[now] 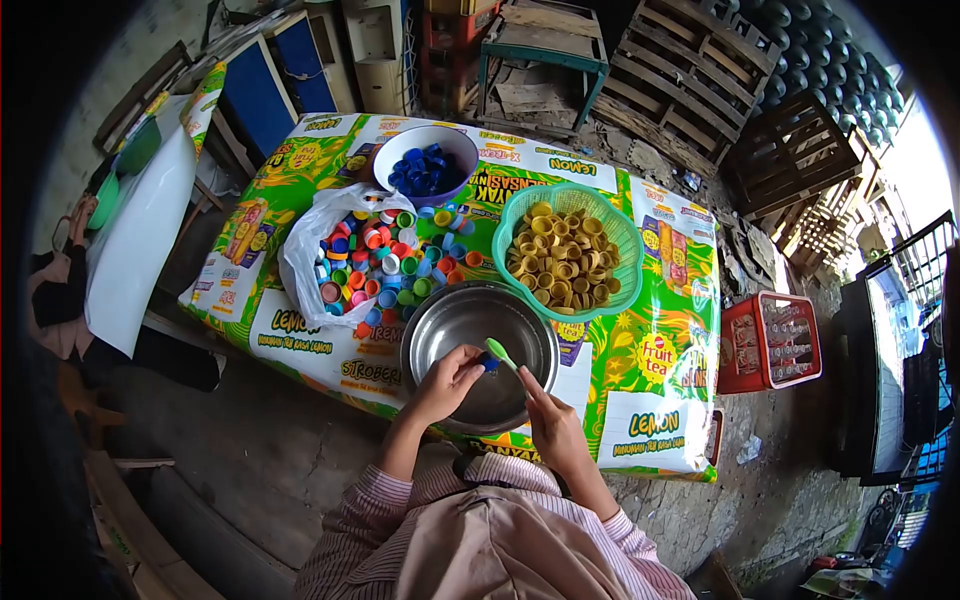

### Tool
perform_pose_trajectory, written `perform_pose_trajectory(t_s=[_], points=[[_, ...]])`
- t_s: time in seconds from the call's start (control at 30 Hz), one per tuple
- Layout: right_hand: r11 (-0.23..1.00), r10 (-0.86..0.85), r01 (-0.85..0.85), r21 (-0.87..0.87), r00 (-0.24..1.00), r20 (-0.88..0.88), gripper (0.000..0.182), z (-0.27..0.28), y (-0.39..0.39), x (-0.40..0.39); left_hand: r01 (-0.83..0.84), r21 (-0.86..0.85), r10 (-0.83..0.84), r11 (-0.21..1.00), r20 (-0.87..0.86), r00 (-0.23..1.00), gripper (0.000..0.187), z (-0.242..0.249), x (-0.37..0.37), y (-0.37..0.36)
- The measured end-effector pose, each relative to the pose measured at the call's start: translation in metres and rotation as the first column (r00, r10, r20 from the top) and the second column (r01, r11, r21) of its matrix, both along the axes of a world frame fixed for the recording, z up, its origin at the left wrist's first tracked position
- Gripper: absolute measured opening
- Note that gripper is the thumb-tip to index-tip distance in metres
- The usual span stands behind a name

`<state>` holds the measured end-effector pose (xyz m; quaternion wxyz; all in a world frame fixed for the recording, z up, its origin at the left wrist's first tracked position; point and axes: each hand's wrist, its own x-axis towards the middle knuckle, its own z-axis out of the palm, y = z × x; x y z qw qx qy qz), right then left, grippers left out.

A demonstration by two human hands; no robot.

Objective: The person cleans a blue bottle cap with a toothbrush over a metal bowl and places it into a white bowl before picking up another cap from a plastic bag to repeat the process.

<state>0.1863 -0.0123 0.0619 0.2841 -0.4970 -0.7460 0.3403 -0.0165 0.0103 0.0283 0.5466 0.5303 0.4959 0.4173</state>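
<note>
Over a steel bowl (465, 318), my left hand (445, 388) pinches a dark blue bottle cap (488, 362) between thumb and fingers. My right hand (556, 425) grips a slim light-green tool (499, 351), its rounded green end right at the cap; I cannot tell what kind of tool it is. Behind the bowl, bottle caps of many colours (385, 265) spill from a white plastic bag (303, 240). A mint-green basket (630, 245) of yellow caps (562, 255) stands to the right. Farther back, a white and purple bowl (465, 150) holds blue caps (430, 172).
A printed plastic cover (655, 350) wraps the table. On the floor at right stands a red crate (745, 345) of bottles. Wooden pallets (690, 75) and a small table (545, 45) are behind. At far left, a person's hand (78, 222) shows beside a white surface (140, 230).
</note>
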Motion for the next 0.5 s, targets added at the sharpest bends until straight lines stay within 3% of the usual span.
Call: perform_pose_trajectory(t_s=[0.03,0.07,0.1,0.17,0.2,0.27,0.37,0.43,0.5], points=[[0.999,0.044,-0.043,0.025,0.997,-0.068,0.052,-0.001,-0.002,0.000,0.025,-0.013,-0.024,1.000,0.023,0.999,0.014,-0.001,-0.002,0.000],[0.996,0.016,-0.022,-0.088,0.998,-0.064,0.053,-0.006,-0.001,0.003,0.050,-0.026,-0.048,0.998,0.046,0.998,0.014,-0.003,-0.003,0.001],[0.996,0.014,-0.019,-0.088,0.998,-0.063,0.053,-0.006,0.000,0.004,0.052,-0.026,-0.051,0.998,0.048,0.998,0.014,-0.008,-0.003,0.001],[0.997,-0.045,0.039,-0.072,0.996,-0.082,0.054,-0.005,0.002,0.005,0.029,-0.038,-0.017,0.999,0.280,0.960,0.017,-0.019,-0.004,0.002],[1.000,-0.008,0.006,-0.022,0.994,-0.106,0.053,-0.005,0.001,0.004,0.027,-0.038,-0.015,0.999,0.278,0.960,0.017,-0.012,-0.004,0.001],[0.996,-0.027,0.017,-0.092,0.994,-0.110,0.053,-0.001,-0.004,-0.001,0.066,-0.119,-0.001,0.991,0.480,0.877,0.020,0.002,-0.001,0.000],[0.983,-0.076,0.062,-0.171,0.995,-0.072,0.052,-0.006,-0.004,0.000,0.016,-0.182,0.085,0.983,0.533,0.842,0.019,0.006,0.004,-0.001],[0.998,-0.070,0.070,-0.009,0.988,-0.136,0.051,-0.003,-0.006,-0.004,0.010,-0.234,0.136,0.972,0.599,0.789,0.018,0.007,0.005,-0.001],[0.999,-0.036,0.038,0.039,0.998,-0.048,0.050,-0.002,-0.010,-0.009,0.017,-0.289,0.186,0.957,0.656,0.731,0.016,0.006,0.005,-0.003]])
